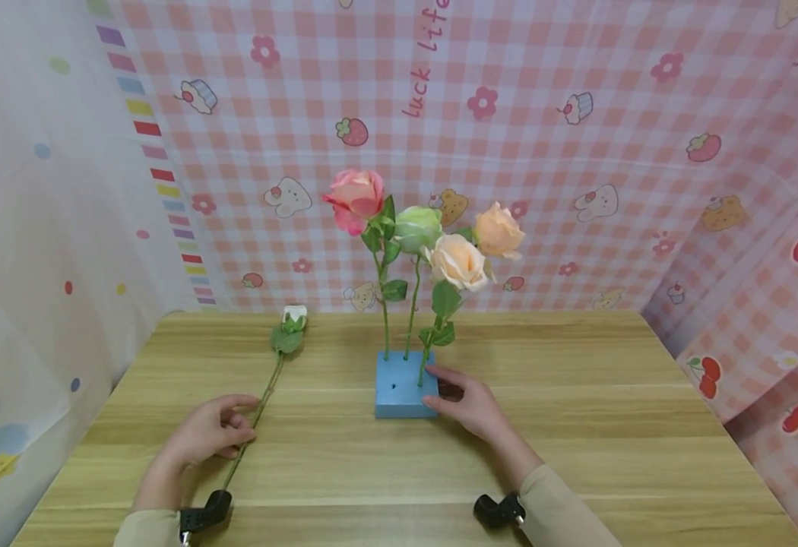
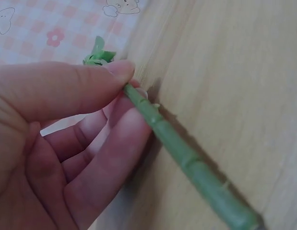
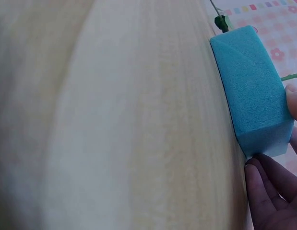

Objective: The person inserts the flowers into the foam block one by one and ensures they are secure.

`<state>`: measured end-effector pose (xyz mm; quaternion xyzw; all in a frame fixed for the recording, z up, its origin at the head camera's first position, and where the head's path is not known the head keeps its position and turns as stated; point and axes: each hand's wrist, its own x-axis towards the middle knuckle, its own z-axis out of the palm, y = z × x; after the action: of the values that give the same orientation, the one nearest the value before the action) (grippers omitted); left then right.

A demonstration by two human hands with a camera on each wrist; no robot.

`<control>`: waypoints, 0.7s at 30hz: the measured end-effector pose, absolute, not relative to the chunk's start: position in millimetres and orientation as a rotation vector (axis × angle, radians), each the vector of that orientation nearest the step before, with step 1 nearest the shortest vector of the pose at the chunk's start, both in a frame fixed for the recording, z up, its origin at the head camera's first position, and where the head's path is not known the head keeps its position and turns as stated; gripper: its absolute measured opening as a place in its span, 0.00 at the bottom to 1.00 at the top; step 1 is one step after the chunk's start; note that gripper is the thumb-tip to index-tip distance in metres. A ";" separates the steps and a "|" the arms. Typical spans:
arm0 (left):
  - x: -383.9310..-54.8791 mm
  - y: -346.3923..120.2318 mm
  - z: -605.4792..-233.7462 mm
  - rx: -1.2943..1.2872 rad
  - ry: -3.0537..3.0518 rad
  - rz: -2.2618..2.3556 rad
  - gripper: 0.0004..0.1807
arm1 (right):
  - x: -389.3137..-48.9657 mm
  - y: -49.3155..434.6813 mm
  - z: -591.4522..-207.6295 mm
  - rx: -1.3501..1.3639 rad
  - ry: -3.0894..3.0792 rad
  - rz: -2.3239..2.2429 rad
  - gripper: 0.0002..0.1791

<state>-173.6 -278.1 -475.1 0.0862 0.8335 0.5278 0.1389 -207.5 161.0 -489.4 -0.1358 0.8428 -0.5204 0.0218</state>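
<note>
My left hand (image 1: 210, 433) pinches the green stem of a white rose (image 1: 294, 315) between thumb and fingers. The rose slants over the left of the table, its bloom toward the back; in the left wrist view the thick cut end of the stem (image 2: 201, 177) points to the lower right. At the right side of a blue foam block (image 1: 399, 406), my right hand (image 1: 470, 406) holds it with thumb and fingers. A pink rose (image 1: 354, 199), a green rose (image 1: 418, 229), a cream rose (image 1: 459, 262) and a peach rose (image 1: 499, 230) stand upright in the block.
The block's top has a small hole (image 1: 394, 386) near its front. Beneath everything lies a wood-grain table (image 1: 577, 425). A pink checked cloth (image 1: 543, 159) hangs behind it, and pale cloth hangs at the left. Black wrist cameras (image 1: 498, 510) sit on both wrists.
</note>
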 end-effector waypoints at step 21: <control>-186.7 -246.6 -460.4 0.302 2.462 1.654 0.25 | -208.1 160.9 -490.3 -0.408 2.618 -1.604 0.29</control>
<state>-186.7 -246.6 -460.4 0.1011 0.8231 0.5530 0.0803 -208.1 160.9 -490.3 -0.1316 0.8451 -0.5176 0.0220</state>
